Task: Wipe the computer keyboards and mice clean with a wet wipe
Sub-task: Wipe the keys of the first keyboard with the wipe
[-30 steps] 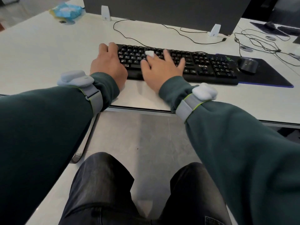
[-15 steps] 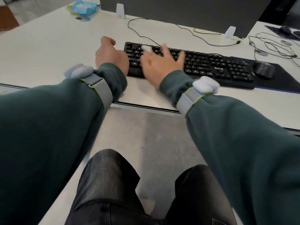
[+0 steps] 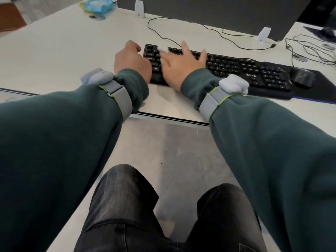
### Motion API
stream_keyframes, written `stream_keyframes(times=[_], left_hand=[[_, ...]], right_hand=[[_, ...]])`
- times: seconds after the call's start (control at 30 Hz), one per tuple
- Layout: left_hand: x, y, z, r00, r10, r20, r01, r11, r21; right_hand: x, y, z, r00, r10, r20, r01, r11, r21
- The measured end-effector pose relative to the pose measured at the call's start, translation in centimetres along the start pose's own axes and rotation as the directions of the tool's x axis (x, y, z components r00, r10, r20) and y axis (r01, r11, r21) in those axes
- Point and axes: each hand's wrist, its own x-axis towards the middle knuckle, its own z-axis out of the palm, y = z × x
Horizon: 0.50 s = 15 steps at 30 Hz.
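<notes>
A black keyboard (image 3: pixel 236 68) lies across the white desk (image 3: pixel 54 51), and a black mouse (image 3: pixel 302 77) sits at its right end on a dark mouse pad (image 3: pixel 323 91). My left hand (image 3: pixel 131 60) is curled against the keyboard's left end and holds it. My right hand (image 3: pixel 179 66) lies over the left part of the keys. A small white wet wipe (image 3: pixel 163 48) sits around its forefinger tip, pressed on the top-left keys, while the other fingers spread out straight.
A dark monitor (image 3: pixel 218 10) stands behind the keyboard on white feet. A blue pack of wipes (image 3: pixel 98 5) lies at the far left. Loose cables (image 3: pixel 309 50) run at the right, near a second mouse (image 3: pixel 328 30). My knees are under the desk's front edge.
My left hand has slid off the keys to the keyboard's left end and curled there. My right hand has carried the wipe left, toward the top-left keys.
</notes>
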Motion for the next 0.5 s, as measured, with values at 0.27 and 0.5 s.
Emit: stream_keyframes(times=[0.27, 0.5], left_hand=[[-0.2, 0.3, 0.1, 1.000, 0.009, 0.007, -0.009, 1.000, 0.017], [0.3, 0.3, 0.2, 0.996, 0.063, 0.060, -0.069, 0.992, 0.105]], right_hand=[[2.7, 0.2, -1.3, 0.986, 0.075, -0.148, -0.077, 0.997, -0.008], [3.4, -1.8, -1.8, 0.985, -0.077, -0.151, 0.096, 0.988, 0.122]])
